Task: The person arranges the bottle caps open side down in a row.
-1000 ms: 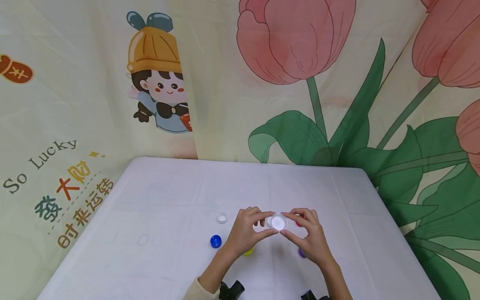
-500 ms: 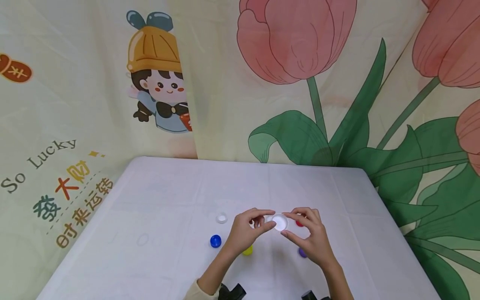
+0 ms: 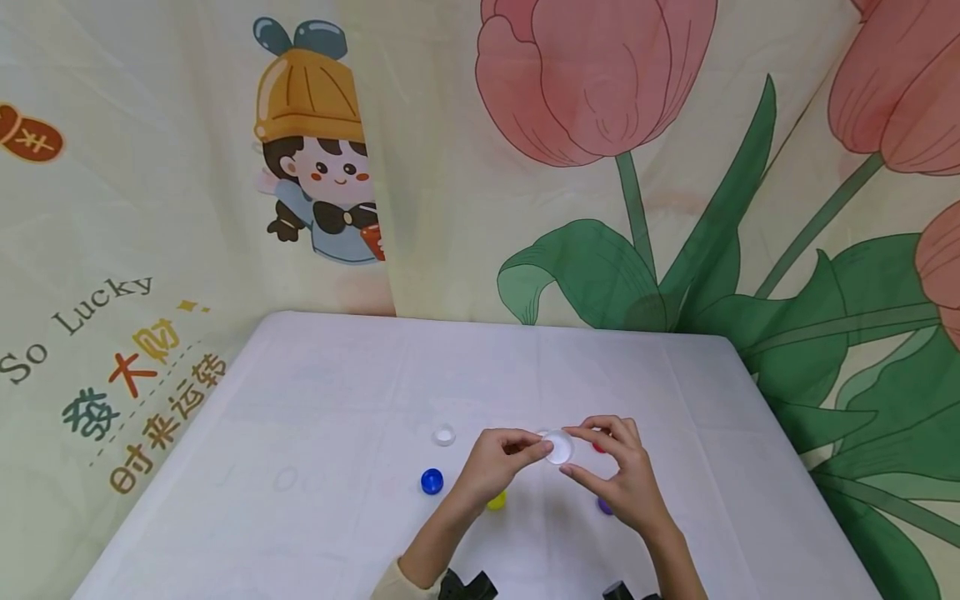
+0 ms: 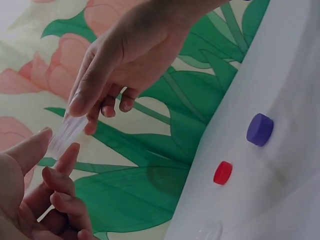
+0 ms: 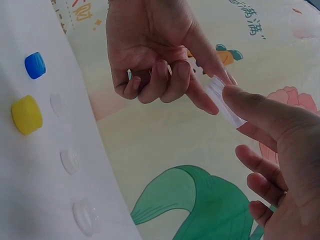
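Above the table, both hands grip a translucent white bottle cap with a ribbed side. My left hand has thumb and index finger at its left edge, the thumb overlapping the cap in the head view. From the right, my right hand pinches it between thumb and index finger. The ribbed side of the cap shows edge-on in the right wrist view, beneath the right thumb. Its other fingers are loosely bent away from the cap. Left fingers beyond the index are curled clear of the cap.
On the white table lie a blue cap, a yellow cap, a red cap and a purple cap. Several clear caps stand there too, one clear cap left of the hands. A printed cloth hangs behind.
My left thumb has moved up from the cap's lower edge to its left side, and the left fingers have drawn closer together. The right hand has barely moved; the caps on the table stay put.
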